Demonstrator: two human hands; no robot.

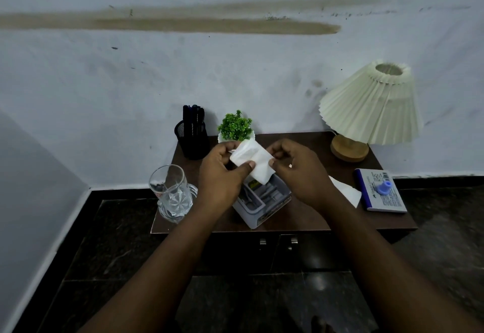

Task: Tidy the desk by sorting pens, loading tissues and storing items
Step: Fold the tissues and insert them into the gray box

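A white tissue pack (252,161) is held in the air above the desk's middle. My left hand (222,173) grips it from the left, thumb pressed on its front. My right hand (293,167) pinches its right edge. Directly below sits a grey organiser box (262,201), open at the top, with small items in its compartments. A black mesh pen holder (193,141) filled with dark pens stands at the back left. Another white tissue (345,191) lies flat on the desk, right of my right wrist.
A clear glass mug (171,194) stands at the front left of the small brown desk (301,220). A small green plant (235,127) is at the back centre, a pleated lamp (372,107) at back right. A blue-white box (379,191) lies at the right edge.
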